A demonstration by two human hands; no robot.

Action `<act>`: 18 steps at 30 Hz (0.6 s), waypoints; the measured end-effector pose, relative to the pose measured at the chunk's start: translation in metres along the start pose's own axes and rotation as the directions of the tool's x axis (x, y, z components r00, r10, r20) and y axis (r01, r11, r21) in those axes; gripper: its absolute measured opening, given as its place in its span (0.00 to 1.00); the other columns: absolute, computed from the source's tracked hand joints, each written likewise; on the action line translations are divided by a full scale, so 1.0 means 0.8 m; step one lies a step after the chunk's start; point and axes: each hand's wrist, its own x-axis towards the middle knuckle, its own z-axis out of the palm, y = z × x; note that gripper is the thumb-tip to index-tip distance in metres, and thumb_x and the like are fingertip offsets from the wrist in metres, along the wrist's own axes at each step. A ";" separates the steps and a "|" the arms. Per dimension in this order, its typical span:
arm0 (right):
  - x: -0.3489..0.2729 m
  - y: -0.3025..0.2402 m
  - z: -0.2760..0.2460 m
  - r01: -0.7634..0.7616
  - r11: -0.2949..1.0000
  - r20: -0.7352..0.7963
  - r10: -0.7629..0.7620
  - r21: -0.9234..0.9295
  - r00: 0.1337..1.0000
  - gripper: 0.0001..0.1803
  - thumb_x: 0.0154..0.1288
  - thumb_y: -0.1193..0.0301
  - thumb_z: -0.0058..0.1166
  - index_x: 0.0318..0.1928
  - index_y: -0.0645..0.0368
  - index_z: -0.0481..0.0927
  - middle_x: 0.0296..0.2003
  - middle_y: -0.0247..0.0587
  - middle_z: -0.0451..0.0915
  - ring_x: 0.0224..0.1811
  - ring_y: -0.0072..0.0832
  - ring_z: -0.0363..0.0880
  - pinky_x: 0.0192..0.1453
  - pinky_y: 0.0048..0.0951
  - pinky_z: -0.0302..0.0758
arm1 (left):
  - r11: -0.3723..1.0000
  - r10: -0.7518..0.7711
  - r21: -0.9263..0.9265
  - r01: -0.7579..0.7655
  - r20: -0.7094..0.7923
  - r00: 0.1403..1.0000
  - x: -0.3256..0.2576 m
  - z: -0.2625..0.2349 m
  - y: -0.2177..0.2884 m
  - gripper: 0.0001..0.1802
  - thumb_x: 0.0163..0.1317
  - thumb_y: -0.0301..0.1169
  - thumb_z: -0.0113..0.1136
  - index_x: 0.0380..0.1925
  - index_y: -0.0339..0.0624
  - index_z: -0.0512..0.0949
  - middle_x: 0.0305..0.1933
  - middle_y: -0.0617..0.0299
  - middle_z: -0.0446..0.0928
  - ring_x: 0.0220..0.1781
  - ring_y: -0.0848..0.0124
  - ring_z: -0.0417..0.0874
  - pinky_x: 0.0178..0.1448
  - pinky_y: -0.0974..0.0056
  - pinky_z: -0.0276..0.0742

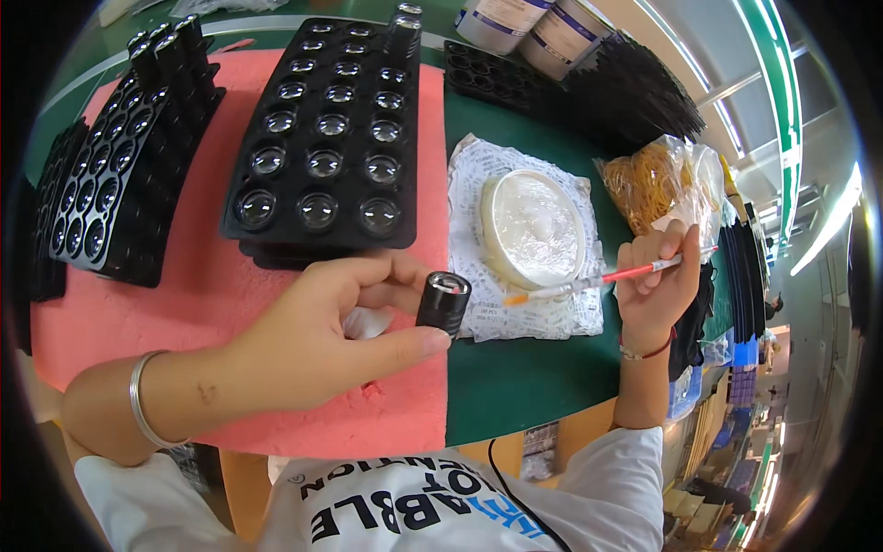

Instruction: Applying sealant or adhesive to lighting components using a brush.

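My left hand point(349, 322) grips a short black cylinder with a glassy top point(443, 302), upright between thumb and fingers, over the pink foam mat point(322, 405). Something whitish shows in the same palm; I cannot make out what. In my right hand point(658, 281) is a thin paintbrush point(589, 282) with a red handle, its tan bristles pointing left toward the cylinder but apart from it. Beyond and between the hands stands a round white tub point(489, 241) holding a clear, shiny substance, on a printed paper pad point(471, 299).
A black tray point(354, 189) of round lens pieces lies on the mat, with stacked trays point(138, 189) farther left. Two metal cans point(566, 41) and a heap of black strips point(635, 87) stand at the back. A bag of rubber bands point(653, 189) sits on the right.
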 end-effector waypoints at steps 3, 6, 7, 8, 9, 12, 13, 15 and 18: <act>-0.005 -0.002 -0.002 0.030 0.999 0.171 -0.033 0.019 0.985 0.20 0.69 0.60 0.27 0.22 0.54 0.64 0.08 0.31 0.63 0.09 0.17 0.57 0.17 0.20 0.54 | 1.000 0.011 0.009 -0.011 0.004 1.000 0.001 0.001 0.003 0.18 0.54 0.27 0.60 0.43 0.33 0.68 0.41 0.58 0.74 0.40 0.82 0.72 0.42 0.77 0.70; -0.007 0.000 -0.003 0.044 0.999 0.223 -0.041 -0.008 0.974 0.20 0.69 0.60 0.27 0.22 0.54 0.64 0.08 0.31 0.64 0.09 0.17 0.58 0.18 0.20 0.55 | 0.999 -0.016 0.033 0.016 0.011 1.000 0.000 0.001 0.006 0.18 0.54 0.27 0.60 0.43 0.33 0.68 0.40 0.59 0.74 0.40 0.82 0.72 0.42 0.78 0.70; -0.007 0.000 -0.004 0.044 0.999 0.222 -0.041 -0.009 0.974 0.20 0.69 0.60 0.27 0.22 0.54 0.64 0.08 0.31 0.64 0.09 0.17 0.58 0.18 0.20 0.55 | 1.000 -0.005 0.028 0.004 0.016 1.000 0.000 0.001 0.004 0.18 0.53 0.27 0.60 0.42 0.33 0.68 0.39 0.60 0.74 0.39 0.82 0.72 0.41 0.78 0.70; -0.007 0.000 -0.005 0.041 0.999 0.235 -0.036 -0.014 0.971 0.20 0.69 0.60 0.27 0.22 0.54 0.64 0.09 0.31 0.64 0.09 0.17 0.59 0.19 0.20 0.56 | 1.000 0.007 0.024 -0.007 0.021 1.000 0.000 0.001 0.002 0.17 0.53 0.27 0.60 0.42 0.33 0.68 0.39 0.60 0.74 0.39 0.83 0.72 0.41 0.78 0.70; -0.007 0.000 -0.005 0.038 0.999 0.248 -0.032 -0.020 0.968 0.20 0.69 0.60 0.27 0.22 0.54 0.64 0.09 0.31 0.65 0.10 0.17 0.60 0.20 0.19 0.57 | 1.000 0.007 0.023 -0.007 0.023 1.000 0.000 0.001 0.002 0.17 0.53 0.27 0.60 0.42 0.33 0.68 0.39 0.60 0.74 0.39 0.83 0.72 0.41 0.78 0.70; -0.007 0.001 -0.006 0.022 1.000 0.239 -0.018 -0.017 0.971 0.19 0.69 0.61 0.28 0.23 0.55 0.65 0.11 0.33 0.67 0.11 0.18 0.62 0.20 0.19 0.57 | 0.999 0.007 0.046 -0.008 0.021 1.000 0.001 0.000 0.000 0.17 0.53 0.28 0.60 0.41 0.34 0.68 0.39 0.60 0.73 0.37 0.84 0.72 0.39 0.79 0.70; -0.006 0.002 -0.006 0.021 1.000 0.239 -0.016 -0.018 0.971 0.19 0.69 0.61 0.28 0.23 0.55 0.65 0.11 0.33 0.67 0.11 0.18 0.62 0.20 0.19 0.57 | 0.999 0.023 0.044 -0.024 0.016 1.000 0.001 0.001 -0.003 0.17 0.53 0.28 0.60 0.41 0.34 0.68 0.39 0.61 0.73 0.36 0.84 0.71 0.39 0.79 0.69; -0.006 0.003 -0.007 0.006 0.999 0.266 0.002 -0.032 0.964 0.19 0.69 0.61 0.29 0.23 0.56 0.65 0.12 0.34 0.68 0.12 0.18 0.63 0.21 0.19 0.59 | 0.998 0.040 0.040 -0.040 0.009 0.999 -0.001 0.002 -0.005 0.17 0.53 0.28 0.60 0.41 0.34 0.68 0.39 0.61 0.73 0.36 0.85 0.71 0.38 0.80 0.69; -0.006 0.004 -0.010 -0.010 0.996 0.297 0.036 -0.089 0.954 0.19 0.68 0.61 0.31 0.22 0.57 0.65 0.12 0.36 0.69 0.12 0.19 0.64 0.19 0.20 0.59 | 1.000 0.021 0.009 -0.021 0.021 1.000 -0.002 0.001 0.000 0.18 0.53 0.28 0.61 0.42 0.34 0.68 0.39 0.61 0.73 0.35 0.85 0.71 0.38 0.80 0.69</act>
